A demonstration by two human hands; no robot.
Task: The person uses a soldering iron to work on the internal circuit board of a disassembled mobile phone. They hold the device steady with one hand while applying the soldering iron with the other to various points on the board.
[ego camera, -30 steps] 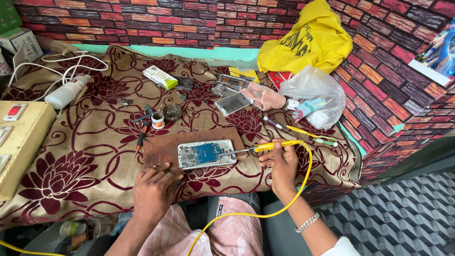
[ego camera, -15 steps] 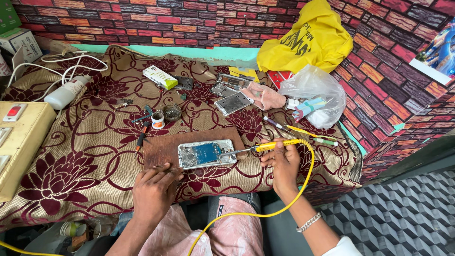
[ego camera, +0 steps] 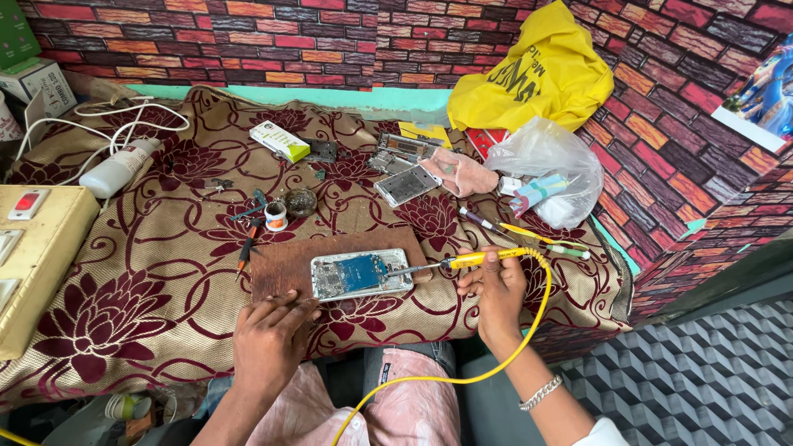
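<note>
Resting beyond the right hand (ego camera: pixel 494 285) grip, iron tip touches opened phone (ego camera: pixel 361 274).

- The single view comes from a camera on the person's head, looking steeply down and slightly forward over the worktable (ego camera: pixel 124 272).
- It faces the brick-patterned wall (ego camera: pixel 330 41) at the far edge, which bends round along the right side.
- It sits fairly near: the left hand (ego camera: pixel 268 334) and right hand (ego camera: pixel 494 285) fill the near middle, with the knees below (the frame's bottom edge).
- There is no second view, so no part of the scene is shared.
</note>
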